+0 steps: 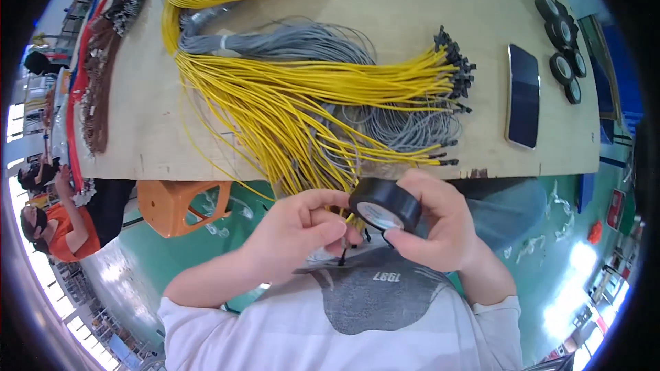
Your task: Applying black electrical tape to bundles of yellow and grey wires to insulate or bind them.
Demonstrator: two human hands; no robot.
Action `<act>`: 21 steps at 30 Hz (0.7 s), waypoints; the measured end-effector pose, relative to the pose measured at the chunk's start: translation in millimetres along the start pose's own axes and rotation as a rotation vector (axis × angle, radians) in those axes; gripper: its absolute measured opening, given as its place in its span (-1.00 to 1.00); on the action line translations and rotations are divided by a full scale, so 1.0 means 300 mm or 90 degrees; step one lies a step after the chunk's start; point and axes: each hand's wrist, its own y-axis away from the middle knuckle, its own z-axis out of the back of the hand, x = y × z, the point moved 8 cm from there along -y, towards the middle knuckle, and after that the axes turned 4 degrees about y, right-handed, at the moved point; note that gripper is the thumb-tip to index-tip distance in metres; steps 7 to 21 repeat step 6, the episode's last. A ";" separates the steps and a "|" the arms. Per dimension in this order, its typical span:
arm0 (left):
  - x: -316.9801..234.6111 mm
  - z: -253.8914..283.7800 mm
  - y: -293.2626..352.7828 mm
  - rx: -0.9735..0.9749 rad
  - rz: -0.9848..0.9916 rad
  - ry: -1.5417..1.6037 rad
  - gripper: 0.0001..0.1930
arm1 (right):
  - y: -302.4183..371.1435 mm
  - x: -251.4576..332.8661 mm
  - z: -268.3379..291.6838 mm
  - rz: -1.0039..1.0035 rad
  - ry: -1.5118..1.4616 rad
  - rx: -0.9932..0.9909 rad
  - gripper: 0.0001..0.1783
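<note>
My right hand grips a roll of black tape at the front edge of the table, with its fingers around the outer side. Close against the roll, my left hand has thumb and fingers closed on a yellow cable, mostly hidden by the fingers; a black end hangs just below them. A large bundle of yellow cables fans across the table, and part of it drops over the front edge toward my hands. Many of its black connectors lie together at the right.
Grey cables lie behind and under the yellow ones. A phone and several more black tape rolls rest on the right. Brown cables line the table's left side. An orange stool and a seated person are at left.
</note>
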 end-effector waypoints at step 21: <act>0.033 -0.038 -0.091 0.093 0.097 0.187 -0.63 | 0.049 0.001 0.025 0.067 0.202 0.031 -0.76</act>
